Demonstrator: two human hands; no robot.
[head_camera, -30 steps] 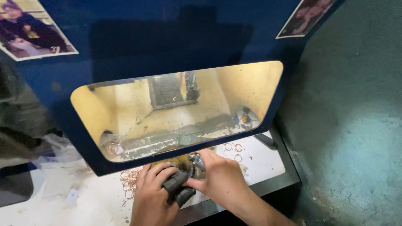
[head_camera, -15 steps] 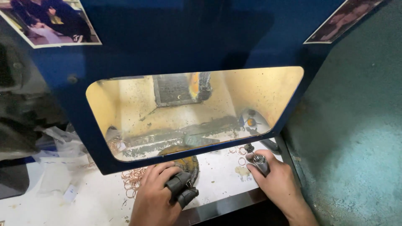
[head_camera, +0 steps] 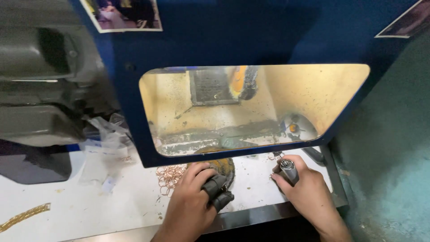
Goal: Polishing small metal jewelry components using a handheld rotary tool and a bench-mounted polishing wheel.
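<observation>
A grey rotary tool is gripped by the right hand near the white table's front edge; the left hand, fingers seemingly taped, is pressed to a buffing wheel.

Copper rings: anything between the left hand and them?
Nothing visible. The left hand lies on the white bench with the copper rings just off its thumb side, only bare bench between.

I see a slim grey metal handpiece near the surface's right edge, tip pointing away; copper rings lie heaped mid-surface.
</observation>
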